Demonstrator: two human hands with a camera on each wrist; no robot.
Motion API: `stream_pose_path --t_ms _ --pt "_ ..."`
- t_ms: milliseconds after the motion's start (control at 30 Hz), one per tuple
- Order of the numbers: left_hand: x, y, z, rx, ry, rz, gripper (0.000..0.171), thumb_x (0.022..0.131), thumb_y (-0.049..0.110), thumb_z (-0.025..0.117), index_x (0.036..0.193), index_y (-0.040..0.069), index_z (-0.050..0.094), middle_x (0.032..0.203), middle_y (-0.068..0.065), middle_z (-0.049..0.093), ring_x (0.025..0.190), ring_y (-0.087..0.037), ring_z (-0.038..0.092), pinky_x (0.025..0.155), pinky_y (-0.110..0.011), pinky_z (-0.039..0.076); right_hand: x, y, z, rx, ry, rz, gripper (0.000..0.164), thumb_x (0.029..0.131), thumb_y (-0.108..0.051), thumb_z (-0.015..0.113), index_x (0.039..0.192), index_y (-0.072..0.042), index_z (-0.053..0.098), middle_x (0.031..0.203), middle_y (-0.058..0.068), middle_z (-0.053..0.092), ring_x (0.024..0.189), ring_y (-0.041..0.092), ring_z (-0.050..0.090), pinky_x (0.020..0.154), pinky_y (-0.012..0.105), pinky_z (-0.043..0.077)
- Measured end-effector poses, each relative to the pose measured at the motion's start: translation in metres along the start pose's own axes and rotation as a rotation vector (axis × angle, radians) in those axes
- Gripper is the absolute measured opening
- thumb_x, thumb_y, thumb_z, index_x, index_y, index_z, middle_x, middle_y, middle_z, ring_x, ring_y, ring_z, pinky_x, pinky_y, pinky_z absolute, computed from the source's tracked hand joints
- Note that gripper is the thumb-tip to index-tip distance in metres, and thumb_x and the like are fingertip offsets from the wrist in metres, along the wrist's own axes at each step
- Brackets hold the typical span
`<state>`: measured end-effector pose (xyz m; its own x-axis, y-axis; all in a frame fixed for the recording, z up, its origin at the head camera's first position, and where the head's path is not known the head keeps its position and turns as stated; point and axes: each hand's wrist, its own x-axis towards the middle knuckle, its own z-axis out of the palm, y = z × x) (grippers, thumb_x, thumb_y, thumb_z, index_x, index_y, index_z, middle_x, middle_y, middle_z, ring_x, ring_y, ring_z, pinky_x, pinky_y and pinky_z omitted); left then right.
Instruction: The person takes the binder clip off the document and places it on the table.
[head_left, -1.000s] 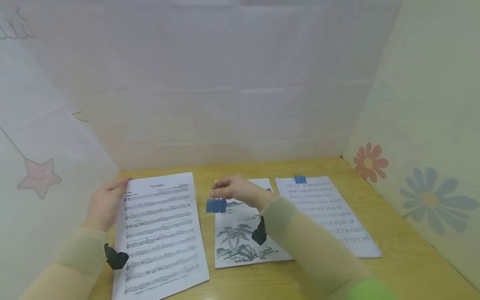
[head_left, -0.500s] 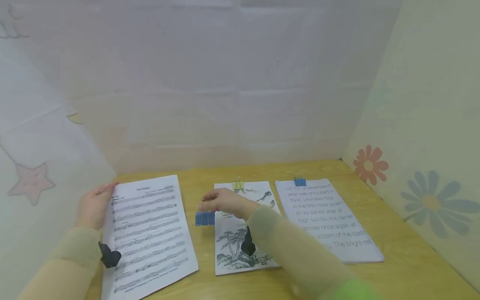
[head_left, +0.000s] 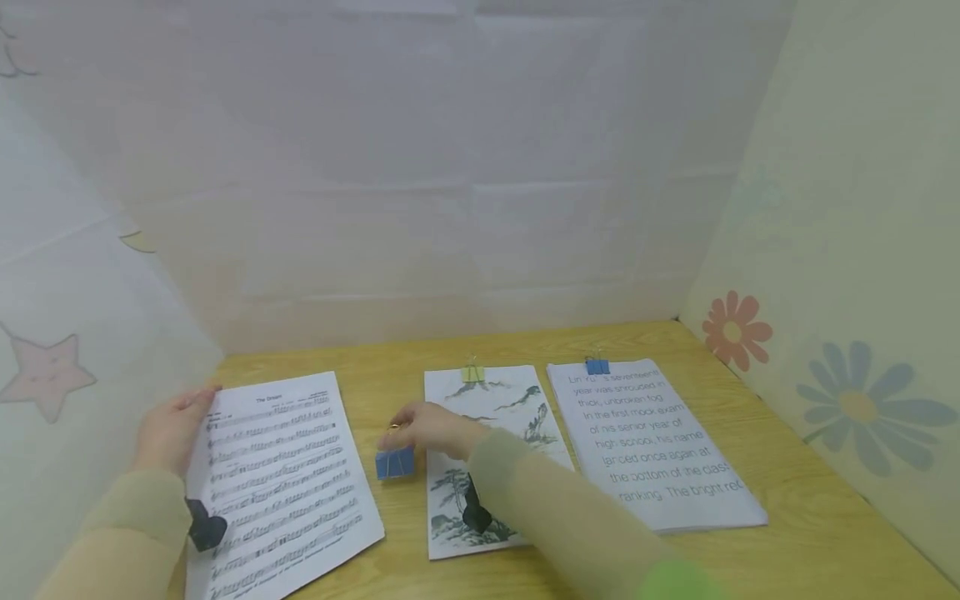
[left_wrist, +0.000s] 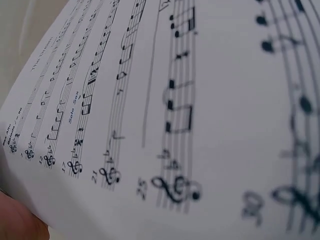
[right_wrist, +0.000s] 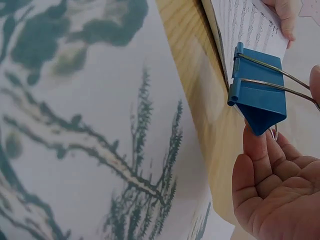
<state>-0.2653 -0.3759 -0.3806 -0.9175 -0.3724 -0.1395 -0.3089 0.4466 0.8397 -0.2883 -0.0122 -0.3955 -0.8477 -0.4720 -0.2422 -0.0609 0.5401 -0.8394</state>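
Note:
My left hand point(head_left: 174, 429) grips the upper left edge of a stack of sheet music point(head_left: 277, 475), which lies at an angle at the left of the table. Part of that hand point(left_wrist: 20, 220) shows low in the left wrist view, beside the printed page point(left_wrist: 215, 165). Between thumb and fingers, my right hand point(head_left: 438, 429) pinches the wire handles of a large blue binder clip point(head_left: 395, 463). The clip point(right_wrist: 262, 80) is just right of the music's edge and apart from it. Whether its mouth is parted I cannot tell.
Under my right forearm lies a landscape print point(head_left: 457, 533) with a yellow binder clip point(head_left: 473, 373) at its top. Right of it is a stack of text pages point(head_left: 645, 450) held by a smaller blue binder clip point(head_left: 597, 366). Cloth walls point(head_left: 465, 167) enclose the wooden table point(head_left: 810, 508).
My right hand has carried the blue binder clip left and lower, uncovering the yellow clip. The sheet music and my left hand have shifted left and down in view.

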Motion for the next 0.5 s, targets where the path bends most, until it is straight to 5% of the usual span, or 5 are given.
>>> stream_pose_path --t_ms 100,200,500 --pt "0.012 -0.009 0.001 0.042 -0.015 0.021 0.078 0.092 0.069 0.033 0.148 0.015 0.037 0.137 -0.018 0.048 0.111 -0.031 0.048 0.091 -0.047 0.040 0.002 0.002 0.006 -0.024 0.009 0.014 0.054 0.078 -0.044 0.077 0.121 -0.014 0.063 0.120 0.000 0.061 0.119 0.027 0.052 0.101 0.050 0.041" --pt "0.019 -0.016 0.003 0.047 -0.033 0.023 0.079 0.093 0.069 0.032 0.148 0.013 0.036 0.148 -0.023 0.035 0.128 -0.042 0.034 0.104 -0.062 0.026 0.005 0.002 0.010 -0.047 0.012 0.026 0.053 0.078 -0.044 0.077 0.120 -0.014 0.064 0.117 -0.002 0.061 0.117 0.024 0.053 0.100 0.047 0.042" --pt "0.022 -0.018 0.006 0.096 -0.065 -0.021 0.079 0.093 0.068 0.029 0.150 0.013 0.033 0.154 -0.023 0.022 0.137 -0.049 0.020 0.107 -0.066 0.016 0.010 0.001 0.015 -0.041 0.050 0.099 0.054 0.079 -0.043 0.077 0.120 -0.010 0.064 0.099 -0.003 0.064 0.092 0.016 0.059 0.097 0.044 0.044"
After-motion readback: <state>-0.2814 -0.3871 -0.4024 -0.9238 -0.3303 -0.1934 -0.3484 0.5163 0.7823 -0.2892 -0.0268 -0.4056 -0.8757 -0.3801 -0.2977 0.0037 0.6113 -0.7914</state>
